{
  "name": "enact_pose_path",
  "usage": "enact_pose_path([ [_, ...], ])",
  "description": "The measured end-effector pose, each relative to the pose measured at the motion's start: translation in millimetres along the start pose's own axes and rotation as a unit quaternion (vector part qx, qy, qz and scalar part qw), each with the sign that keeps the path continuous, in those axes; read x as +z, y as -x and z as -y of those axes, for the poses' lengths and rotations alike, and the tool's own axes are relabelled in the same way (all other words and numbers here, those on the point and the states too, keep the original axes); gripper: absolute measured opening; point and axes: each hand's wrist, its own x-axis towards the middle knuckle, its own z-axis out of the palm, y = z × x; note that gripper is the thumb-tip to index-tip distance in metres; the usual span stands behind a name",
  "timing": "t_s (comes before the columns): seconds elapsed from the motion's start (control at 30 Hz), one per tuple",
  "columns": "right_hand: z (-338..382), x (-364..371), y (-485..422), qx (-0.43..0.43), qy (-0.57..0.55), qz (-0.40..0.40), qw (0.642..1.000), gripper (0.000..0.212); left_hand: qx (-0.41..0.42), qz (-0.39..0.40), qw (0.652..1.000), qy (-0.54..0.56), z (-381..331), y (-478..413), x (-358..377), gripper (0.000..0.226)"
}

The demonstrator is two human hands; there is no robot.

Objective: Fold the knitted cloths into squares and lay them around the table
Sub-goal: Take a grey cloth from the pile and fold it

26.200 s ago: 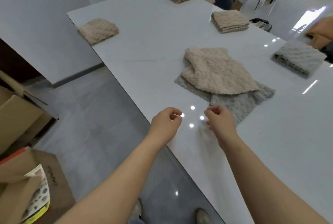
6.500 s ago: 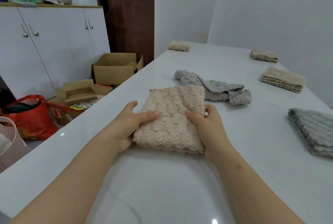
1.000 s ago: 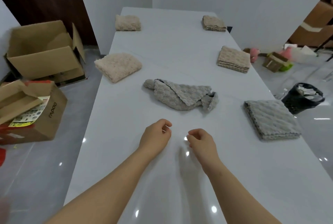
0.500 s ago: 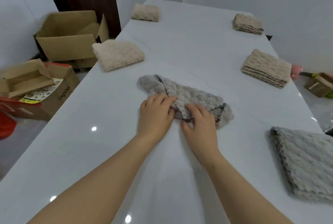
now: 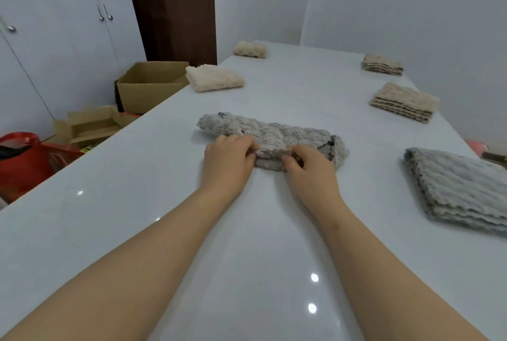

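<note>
Roughly at the middle of the table (image 5: 153, 181) lies the loose cloth (image 5: 279, 132), grey and bunched into a long rumpled roll that runs left to right; its bulk rests on the table top; two bare forearms reach to its near edge. The left grip (image 5: 226, 161) has its fingers curled over that edge and pinches a fold of the knit; the right grip (image 5: 310, 169), just beside it, curls thumb and fingers round the same edge; so both have hold of the cloth, closed tight on it; the two are near but apart, with a strip of cloth showing between them.

Along the right side lie three folded squares: the grey square (image 5: 461, 190) nearest, well apart from the loose cloth; the tan square (image 5: 404, 102) beyond it; the far tan square (image 5: 382, 64) toward the far end. Along the left edge lie two more: the cream square (image 5: 214, 78), and the far cream square (image 5: 249, 49) behind it.

Left of the table, on the floor, stand an open box (image 5: 149, 85), a flatter box (image 5: 87, 124) nearer, and a red bag (image 5: 19, 159); behind them are white cupboards (image 5: 68, 33) and a dark door (image 5: 175, 8).
</note>
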Motion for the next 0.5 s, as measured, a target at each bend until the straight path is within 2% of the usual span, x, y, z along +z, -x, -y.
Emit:
enact_pose_path([
  [0.13, 17, -12, 47, -0.011, -0.006, 0.012, 1.0, 0.033, 0.002, -0.02, 1.0, 0.005, -9, 50, -24, 0.009],
  [0.23, 23, -20, 69, 0.002, -0.026, 0.015, 1.0, 0.03, -0.002, -0.019, 1.0, 0.02, -12, 78, -34, 0.006],
  [0.27, 25, -22, 73, 0.01, -0.037, 0.011, 0.999, 0.028, 0.003, -0.034, 0.999, 0.029, -12, 85, -38, 0.006],
  [0.33, 27, -25, 79, 0.03, -0.064, -0.003, 0.998, 0.028, 0.059, -0.115, 0.991, 0.023, -7, 90, -45, 0.008],
  [0.4, 29, -28, 82, 0.051, -0.094, -0.02, 0.994, 0.031, 0.082, -0.183, 0.979, -0.033, -2, 87, -49, 0.037],
  [0.47, 30, -30, 82, 0.067, -0.114, -0.031, 0.991, 0.035, 0.059, -0.132, 0.984, -0.101, 2, 82, -53, 0.076],
  [0.5, 30, -31, 81, 0.071, -0.119, -0.033, 0.99, 0.036, 0.045, -0.084, 0.987, -0.128, 2, 78, -53, 0.089],
])
